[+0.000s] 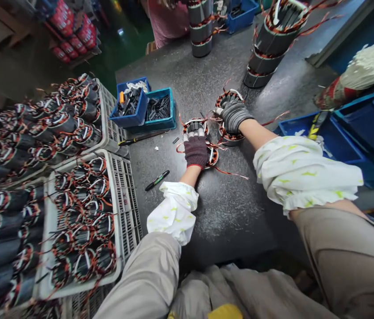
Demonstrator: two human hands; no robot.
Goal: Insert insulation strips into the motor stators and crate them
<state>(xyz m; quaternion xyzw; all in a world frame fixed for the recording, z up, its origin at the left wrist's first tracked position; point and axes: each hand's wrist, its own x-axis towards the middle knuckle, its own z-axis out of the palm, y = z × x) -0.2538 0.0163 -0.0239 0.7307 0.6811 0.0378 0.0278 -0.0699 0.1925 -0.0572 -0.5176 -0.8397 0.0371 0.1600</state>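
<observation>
Two wound motor stators with copper wire lie side by side on the dark table. My left hand (195, 149), in a dark maroon glove, rests over the near stator (194, 127), its fingers curled onto the ring. My right hand (234, 115), in a grey glove, is closed over the top of the other stator (229, 135). Loose copper leads stick out around both. White sleeve covers reach down both forearms.
White crates (124, 195) full of stators stand at the left. Two blue bins (160, 119) of small parts sit behind my hands, a black pen (156, 180) lies near. Stator stacks (266, 48) rise at the back, blue trays (346, 146) at right. A person stands beyond the table.
</observation>
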